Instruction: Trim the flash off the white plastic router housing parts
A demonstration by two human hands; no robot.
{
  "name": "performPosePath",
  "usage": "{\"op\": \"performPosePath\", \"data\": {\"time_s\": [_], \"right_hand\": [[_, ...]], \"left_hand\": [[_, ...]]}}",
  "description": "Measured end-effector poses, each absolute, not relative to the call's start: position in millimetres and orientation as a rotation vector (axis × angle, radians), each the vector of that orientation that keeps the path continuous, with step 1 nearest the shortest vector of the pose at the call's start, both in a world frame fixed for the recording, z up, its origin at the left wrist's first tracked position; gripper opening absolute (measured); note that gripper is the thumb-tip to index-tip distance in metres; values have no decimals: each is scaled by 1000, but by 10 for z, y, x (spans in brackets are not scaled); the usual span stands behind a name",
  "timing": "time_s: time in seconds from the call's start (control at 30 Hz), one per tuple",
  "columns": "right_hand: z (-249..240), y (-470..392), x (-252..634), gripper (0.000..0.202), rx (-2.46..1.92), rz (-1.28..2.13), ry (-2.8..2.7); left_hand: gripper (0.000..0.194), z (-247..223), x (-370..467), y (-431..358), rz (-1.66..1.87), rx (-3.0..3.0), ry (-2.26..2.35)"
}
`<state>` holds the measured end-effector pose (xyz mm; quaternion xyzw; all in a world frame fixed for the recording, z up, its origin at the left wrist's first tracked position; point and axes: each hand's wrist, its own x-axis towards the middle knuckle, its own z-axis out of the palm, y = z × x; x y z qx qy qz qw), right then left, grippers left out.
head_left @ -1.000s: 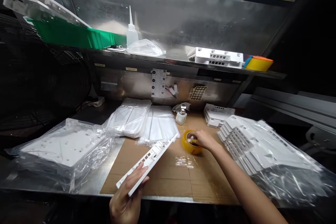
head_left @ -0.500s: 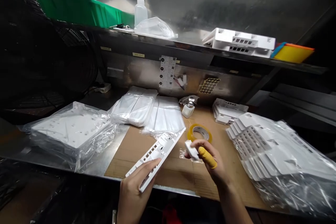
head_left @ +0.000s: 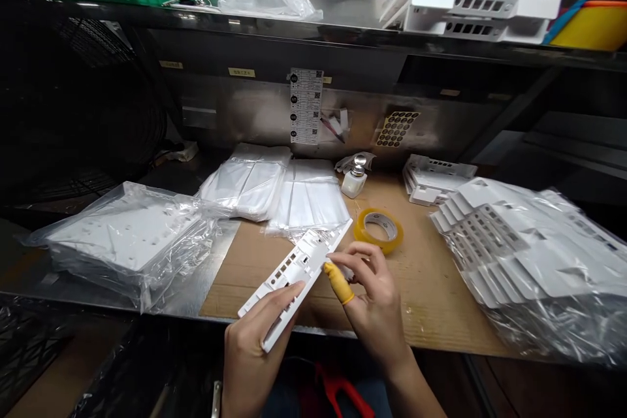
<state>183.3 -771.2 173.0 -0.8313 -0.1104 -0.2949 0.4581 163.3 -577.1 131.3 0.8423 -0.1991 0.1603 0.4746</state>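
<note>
My left hand (head_left: 259, 339) grips the lower end of a long white plastic housing (head_left: 306, 261), which is tilted up to the right and has a row of square openings and slots. My right hand (head_left: 372, 287), with a yellow finger cot (head_left: 339, 284) on its thumb, is closed at the housing's right edge. A small white plastic piece (head_left: 347, 272) shows partly between its fingers; most of it is hidden. Both hands are above a cardboard sheet (head_left: 416, 313). Behind the right hand lies a roll of yellow tape (head_left: 379, 232).
Bagged white panels (head_left: 132, 235) lie at left, and a bagged stack of white housings (head_left: 529, 241) at right. Clear plastic bags (head_left: 249, 183), a pump bottle (head_left: 353, 179) and more housings (head_left: 435, 179) stand behind. A shelf (head_left: 343, 32) spans above. Red handles (head_left: 343, 392) show below the table edge.
My right hand has moved left with the small white piece, up against the housing. My left hand has kept its grip on the housing. The view has tipped downward and come closer.
</note>
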Motion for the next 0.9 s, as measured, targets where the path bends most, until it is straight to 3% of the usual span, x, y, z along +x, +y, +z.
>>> {"op": "performPosePath", "data": {"time_s": [0.3, 0.5, 0.7, 0.9], "right_hand": [[1842, -7535, 1683, 19, -2040, -560, -482], [1789, -7685, 1908, 14, -2117, -728, -309], [1832, -7602, 1760, 16, -2095, -502, -539], [1821, -7748, 1951, 16, -2161, -677, -332]], "left_hand": [[41, 1300, 1631, -5753, 375, 2023, -473], [39, 1291, 1624, -5763, 359, 2050, -451], [37, 1331, 1645, -5775, 379, 2030, -462], [34, 1352, 1648, -5770, 313, 2039, -400]]}}
